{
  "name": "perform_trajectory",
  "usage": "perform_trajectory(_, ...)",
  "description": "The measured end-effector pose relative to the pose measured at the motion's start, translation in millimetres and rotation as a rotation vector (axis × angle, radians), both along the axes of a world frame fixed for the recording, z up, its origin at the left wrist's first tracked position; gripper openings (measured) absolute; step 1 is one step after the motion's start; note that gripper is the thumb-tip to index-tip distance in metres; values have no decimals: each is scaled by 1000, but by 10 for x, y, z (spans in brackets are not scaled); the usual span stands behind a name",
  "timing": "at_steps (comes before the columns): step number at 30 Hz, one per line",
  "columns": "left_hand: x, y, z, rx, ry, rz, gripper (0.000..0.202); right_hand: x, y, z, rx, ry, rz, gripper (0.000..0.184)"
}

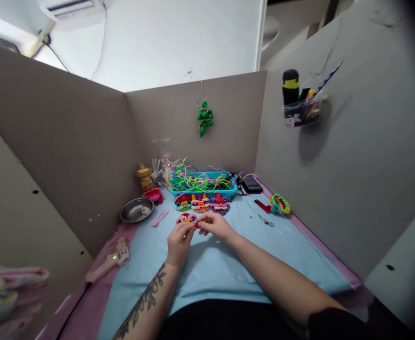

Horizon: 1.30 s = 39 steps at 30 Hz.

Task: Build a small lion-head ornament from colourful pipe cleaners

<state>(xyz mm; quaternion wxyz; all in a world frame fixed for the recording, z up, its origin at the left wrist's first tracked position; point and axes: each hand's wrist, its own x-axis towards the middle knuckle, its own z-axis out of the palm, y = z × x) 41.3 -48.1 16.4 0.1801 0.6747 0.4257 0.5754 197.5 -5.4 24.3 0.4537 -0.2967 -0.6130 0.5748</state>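
My left hand (179, 242) and my right hand (217, 227) meet over the blue cloth, fingertips pinched together. Between them is a small red piece (196, 225), too small to make out in detail; both hands are closed on it. Just behind the fingers sits a red, pink and white fuzzy figure (185, 217), its lower part hidden by my left hand. Farther back, three similar fuzzy figures stand in a row: a red and green one (183, 203), an orange and cream one (200, 203) and a purple and red one (220, 204).
A blue basket (207, 193) heaped with pipe cleaners stands at the back. Left are a metal bowl (136, 210), a pink clip-like strip (159, 217) and a pink glue gun (113, 262) with a cord. Right are a black phone-like object (252, 184) and colourful rings (280, 204). Grey partitions enclose the table.
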Motion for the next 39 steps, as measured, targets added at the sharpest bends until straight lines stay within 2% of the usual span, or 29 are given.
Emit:
perform_trajectory(5, 8, 10, -25, 74, 6, 8, 13, 10, 1, 9, -80, 91, -30, 30)
perform_trajectory(8, 15, 23, -42, 71, -16, -13, 13, 25, -6, 33, -78, 89, -41, 30)
perform_trajectory(17, 73, 66, -78, -180, -334, -211, 48, 34, -6, 80, 26, 50, -132, 19)
perform_trajectory(20, 59, 90, -56, -268, -342, -181, 39, 48, 8, 58, 60, 31, -123, 18)
perform_trajectory(23, 41, 116, -52, -370, -260, -147, 29, 60, 31, 23, 87, 24, -104, 17)
perform_trajectory(27, 29, 116, -55, -392, -189, -182, 30, 68, 58, -1, 57, 31, -45, 17)
perform_trajectory(33, 23, 116, -72, -483, -264, -302, 31, 73, 67, 10, 18, 83, 8, 18)
perform_trajectory(39, 35, 138, -104, -492, -222, -226, 33, 91, 73, 9, 28, 20, 31, 21)
